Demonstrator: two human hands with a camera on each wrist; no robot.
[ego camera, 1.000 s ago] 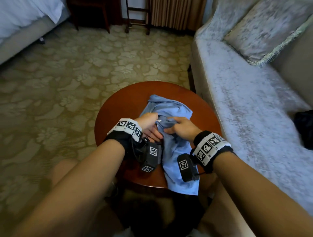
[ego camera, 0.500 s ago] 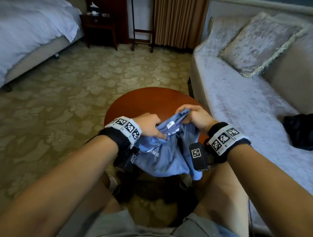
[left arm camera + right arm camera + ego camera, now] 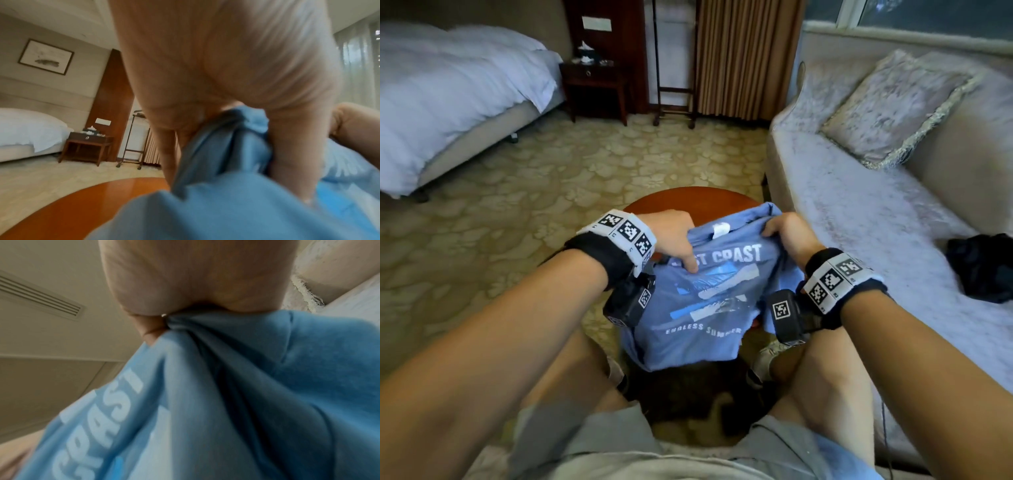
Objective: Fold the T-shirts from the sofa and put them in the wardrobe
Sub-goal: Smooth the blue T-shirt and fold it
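T-shirt (image 3: 709, 308) in both hands' grip

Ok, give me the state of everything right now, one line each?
Blue T-shirt: unfolded, held up above the round table, print facing the camera.
Left hand: gripping the shirt's top edge.
Right hand: gripping the shirt's top edge.
Round table: mostly hidden behind the shirt.
Dark garment: crumpled on the sofa.
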